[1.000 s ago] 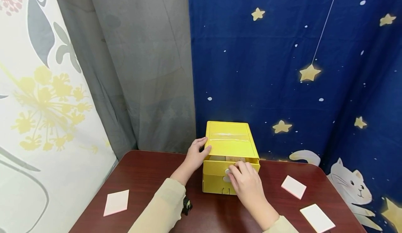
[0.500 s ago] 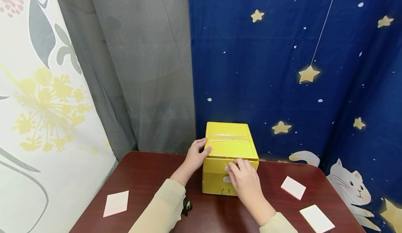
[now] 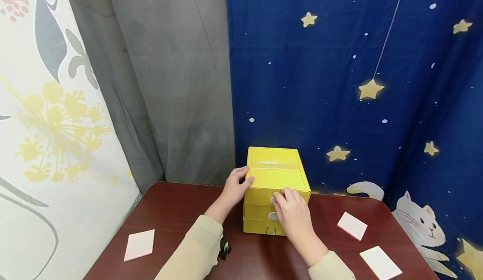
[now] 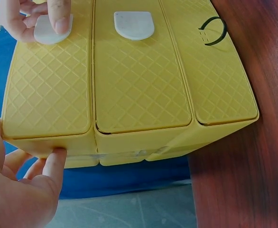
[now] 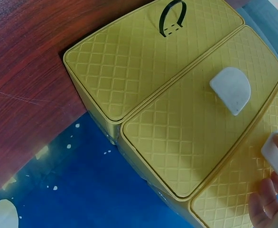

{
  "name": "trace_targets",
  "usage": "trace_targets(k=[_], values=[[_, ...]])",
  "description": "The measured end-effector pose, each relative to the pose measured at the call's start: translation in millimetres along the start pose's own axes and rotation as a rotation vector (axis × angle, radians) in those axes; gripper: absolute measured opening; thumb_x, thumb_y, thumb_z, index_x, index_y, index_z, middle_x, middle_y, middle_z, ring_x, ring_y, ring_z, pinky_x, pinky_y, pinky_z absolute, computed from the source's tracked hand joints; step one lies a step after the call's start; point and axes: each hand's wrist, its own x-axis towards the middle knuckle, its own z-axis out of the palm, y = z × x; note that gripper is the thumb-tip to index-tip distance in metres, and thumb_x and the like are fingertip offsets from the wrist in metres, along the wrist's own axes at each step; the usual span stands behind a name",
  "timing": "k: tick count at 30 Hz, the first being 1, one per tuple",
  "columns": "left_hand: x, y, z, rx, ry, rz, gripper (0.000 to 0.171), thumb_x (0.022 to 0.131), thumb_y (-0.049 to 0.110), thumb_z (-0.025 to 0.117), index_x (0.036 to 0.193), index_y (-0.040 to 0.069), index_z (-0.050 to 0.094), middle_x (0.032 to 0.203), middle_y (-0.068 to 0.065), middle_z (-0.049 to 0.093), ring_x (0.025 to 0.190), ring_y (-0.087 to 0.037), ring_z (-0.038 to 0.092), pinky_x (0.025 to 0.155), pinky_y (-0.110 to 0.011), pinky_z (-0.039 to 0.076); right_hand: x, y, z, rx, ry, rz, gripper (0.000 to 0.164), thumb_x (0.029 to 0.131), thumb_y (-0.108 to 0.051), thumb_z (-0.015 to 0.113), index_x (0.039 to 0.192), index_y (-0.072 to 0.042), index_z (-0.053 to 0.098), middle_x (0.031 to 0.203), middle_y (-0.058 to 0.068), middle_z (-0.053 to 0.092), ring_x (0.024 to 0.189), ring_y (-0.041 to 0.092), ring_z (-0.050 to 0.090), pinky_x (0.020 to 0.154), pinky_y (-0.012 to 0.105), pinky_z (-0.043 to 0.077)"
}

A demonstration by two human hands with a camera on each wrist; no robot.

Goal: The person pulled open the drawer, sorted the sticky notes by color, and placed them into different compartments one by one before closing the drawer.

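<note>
A yellow box of stacked drawers point(image 3: 277, 171), textured with diamonds on its fronts, stands on the table in the head view. My right hand point(image 3: 296, 213) pinches the white drawer pull point(image 5: 273, 153) of the top drawer point(image 4: 49, 90) between thumb and fingers. That drawer sits flush with the casing. A second white pull point(image 4: 134, 24) is on the middle drawer, and a black loop point(image 4: 215, 31) on the bottom one. My left hand point(image 3: 232, 189) rests against the box's upper left edge, its fingertips touching the side.
One pale notepad point(image 3: 139, 245) lies to the left on the dark red table point(image 3: 188, 200). Two more, a far pad point(image 3: 352, 225) and a near pad point(image 3: 381, 263), lie to the right. A blue starry curtain point(image 3: 279, 83) and a grey curtain point(image 3: 181, 83) hang behind.
The top drawer has slid back into the box, away from me, and the gap above it has closed. My right hand moved with its pull; my left hand stayed put.
</note>
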Motion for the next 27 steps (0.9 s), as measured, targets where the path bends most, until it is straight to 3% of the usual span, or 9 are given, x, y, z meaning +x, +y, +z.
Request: trace_targets(k=[17,27], values=[[-0.6,0.8,1.1,0.017,0.008,-0.005,0.052,0.096,0.026,0.056,0.141,0.004,0.043,0.143,-0.009,0.043,0.135,-0.029,0.037,0.109,-0.045,0.034,4.1,-2.8,2.4,-0.071,0.053,-0.017,0.021,0.07,-0.017,0.083,0.087,-0.013,0.071,0.079,0.001,0.052,0.069,0.021,0.047,0.055,0.033,0.037],[-1.5,0.7,1.7,0.019,0.014,-0.011,0.051,0.096,0.025,0.056,0.141,0.004,0.043,0.144,-0.01,0.042,0.136,-0.03,0.036,0.11,-0.046,0.034,2.8,-3.2,-4.6,-0.048,-0.002,-0.008,0.02,0.073,-0.018,0.08,0.091,-0.015,0.071,0.084,0.0,0.055,0.072,0.02,0.051,0.058,0.034,0.042]])
